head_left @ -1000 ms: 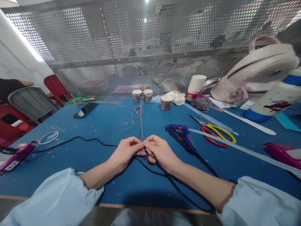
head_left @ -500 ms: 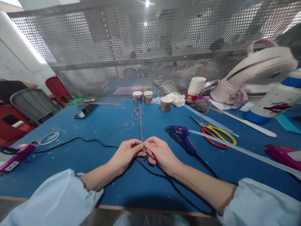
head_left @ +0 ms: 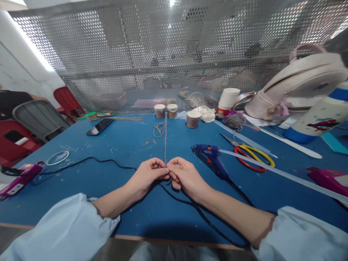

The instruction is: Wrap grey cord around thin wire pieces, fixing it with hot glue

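Note:
My left hand (head_left: pixel 150 174) and my right hand (head_left: pixel 185 176) meet over the near middle of the blue table. Both are closed in a pinch, thumbs almost touching, on the near end of a thin grey-brown braided cord (head_left: pixel 165 141). The cord stretches away from my fingertips toward the paper cups at the back. A dark loose end hangs under my right fingers. What lies between the fingertips is mostly hidden. Just left of the cord is a loose tangle of grey string (head_left: pixel 159 129). A black cable (head_left: pixel 179 200) passes beneath my hands.
On the right lie a blue glue gun (head_left: pixel 208 150) with a long glue stick, scissors (head_left: pixel 251 156), grey yarn (head_left: pixel 234 121) and a bottle (head_left: pixel 317 116). Wrapped cups (head_left: pixel 193 121) stand behind. A phone (head_left: pixel 100 127) and purple power strip (head_left: pixel 20 179) are left. A perforated metal screen (head_left: pixel 136 54) closes the back.
The far part of the cord has swung slightly right. My fingertips have drawn closer together over its near end. The whole view has shifted a little.

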`<state>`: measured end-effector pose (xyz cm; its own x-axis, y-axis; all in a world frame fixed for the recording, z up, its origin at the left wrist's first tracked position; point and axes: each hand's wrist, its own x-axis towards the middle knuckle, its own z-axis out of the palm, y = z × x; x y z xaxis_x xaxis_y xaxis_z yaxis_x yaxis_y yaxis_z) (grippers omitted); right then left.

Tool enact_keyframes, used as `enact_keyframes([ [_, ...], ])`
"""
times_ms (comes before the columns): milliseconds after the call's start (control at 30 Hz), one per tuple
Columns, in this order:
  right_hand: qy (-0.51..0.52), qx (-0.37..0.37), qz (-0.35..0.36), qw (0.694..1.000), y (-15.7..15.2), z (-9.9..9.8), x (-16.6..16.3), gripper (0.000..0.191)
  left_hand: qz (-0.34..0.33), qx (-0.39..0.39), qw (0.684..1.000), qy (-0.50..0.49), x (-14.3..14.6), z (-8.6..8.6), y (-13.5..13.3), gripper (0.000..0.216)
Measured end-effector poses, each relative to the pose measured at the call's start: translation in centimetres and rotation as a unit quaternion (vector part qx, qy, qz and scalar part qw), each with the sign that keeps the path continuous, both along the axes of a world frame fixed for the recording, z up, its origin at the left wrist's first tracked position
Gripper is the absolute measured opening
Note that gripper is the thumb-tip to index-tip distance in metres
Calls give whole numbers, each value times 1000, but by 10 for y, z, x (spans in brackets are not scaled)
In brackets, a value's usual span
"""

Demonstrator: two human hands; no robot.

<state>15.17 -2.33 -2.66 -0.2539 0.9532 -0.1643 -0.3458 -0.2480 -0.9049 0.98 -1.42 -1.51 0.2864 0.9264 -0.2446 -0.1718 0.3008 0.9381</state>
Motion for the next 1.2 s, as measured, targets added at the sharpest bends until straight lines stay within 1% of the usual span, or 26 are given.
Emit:
enact_keyframes([
  [333,-3,-3,0,1000,0,0,0,29,10,-9,1000,9,1,-1,0,26],
  [933,4,2,3,1000,0,0,0,28,-25,14,1000,3,1,-1,-2,17],
  [1200,-2,3,-5,1000,1,-1,0,28,-34,23,999,1,1,0,-2,16],
])
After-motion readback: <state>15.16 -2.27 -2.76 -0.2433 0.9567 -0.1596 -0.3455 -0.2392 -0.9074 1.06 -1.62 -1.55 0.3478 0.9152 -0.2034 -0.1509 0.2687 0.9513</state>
